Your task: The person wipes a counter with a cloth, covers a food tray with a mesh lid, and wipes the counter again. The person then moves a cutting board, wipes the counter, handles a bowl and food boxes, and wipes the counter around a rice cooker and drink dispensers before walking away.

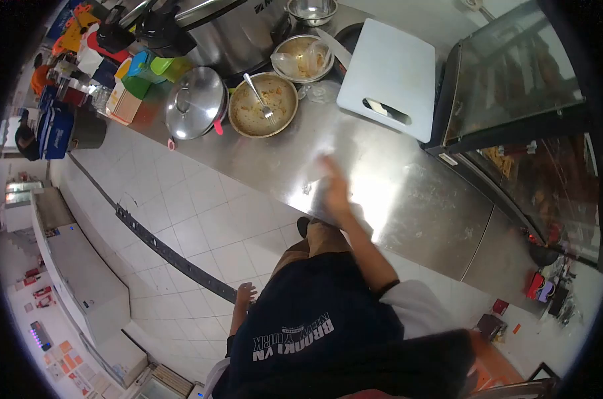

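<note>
My right hand (336, 186) is over the steel counter (268, 163), near its front edge. Motion smears its fingers, and I make out nothing held in it. Down at my side, above the tiled floor, my left hand (246, 292) hangs with loosely bent fingers and nothing in them. Beyond the right hand stands a used pan (278, 100) with food residue and a fork (258, 96) resting in it. A large white cutting board (391, 73) lies to the right of the pan.
A metal lid (196, 100) sits left of the pan. Behind are a bowl (315, 70) with a plastic bag in it and a large steel pot (232, 36). A glass display case (521, 86) borders the right. A dark strip (162, 249) crosses the floor.
</note>
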`<state>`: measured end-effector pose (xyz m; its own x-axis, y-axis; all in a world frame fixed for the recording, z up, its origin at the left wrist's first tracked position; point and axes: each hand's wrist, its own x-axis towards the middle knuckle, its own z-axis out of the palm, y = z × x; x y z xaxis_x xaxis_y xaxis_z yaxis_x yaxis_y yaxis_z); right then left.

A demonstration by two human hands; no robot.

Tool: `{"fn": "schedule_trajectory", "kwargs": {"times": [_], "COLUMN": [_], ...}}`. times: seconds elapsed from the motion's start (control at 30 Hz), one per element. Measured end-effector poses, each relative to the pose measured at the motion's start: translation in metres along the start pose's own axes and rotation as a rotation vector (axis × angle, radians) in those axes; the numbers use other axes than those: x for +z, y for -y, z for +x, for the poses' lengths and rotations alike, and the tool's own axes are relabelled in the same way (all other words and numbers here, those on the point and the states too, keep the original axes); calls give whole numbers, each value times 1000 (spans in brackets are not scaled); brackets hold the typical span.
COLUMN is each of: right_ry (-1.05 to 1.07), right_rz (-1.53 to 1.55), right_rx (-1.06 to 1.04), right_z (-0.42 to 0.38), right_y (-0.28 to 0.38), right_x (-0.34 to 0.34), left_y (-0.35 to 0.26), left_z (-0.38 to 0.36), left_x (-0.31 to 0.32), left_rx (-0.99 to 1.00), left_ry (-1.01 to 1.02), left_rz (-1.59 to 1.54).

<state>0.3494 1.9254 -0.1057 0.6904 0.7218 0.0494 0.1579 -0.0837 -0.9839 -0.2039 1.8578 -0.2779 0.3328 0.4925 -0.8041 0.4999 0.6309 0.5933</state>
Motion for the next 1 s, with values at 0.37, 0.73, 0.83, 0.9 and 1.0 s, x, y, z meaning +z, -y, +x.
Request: {"fn": "schedule_trajectory", "kwargs": {"times": [0.37, 0.73, 0.83, 0.9, 1.0], "right_ry": [-425, -85, 180, 391, 663], "right_rz": [-738, -610, -392, -228, -81], "right_rx": [-295, -267, -329, -539, -277], "right_z": [151, 134, 87, 35, 7], "right_y": [-101, -69, -82, -65, 1], "right_x": [-26, 51, 133, 165, 129], "left_y": [-29, -22, 12, 26, -7], "left_z": [-35, -70, -53, -36, -32], "left_x": [21, 71, 75, 69, 60], "left_rx": [38, 330, 67, 77, 152], "left_ry": [-14, 13, 25, -19, 86], "left_rz": [509, 1163, 1337, 1265, 1332]}}
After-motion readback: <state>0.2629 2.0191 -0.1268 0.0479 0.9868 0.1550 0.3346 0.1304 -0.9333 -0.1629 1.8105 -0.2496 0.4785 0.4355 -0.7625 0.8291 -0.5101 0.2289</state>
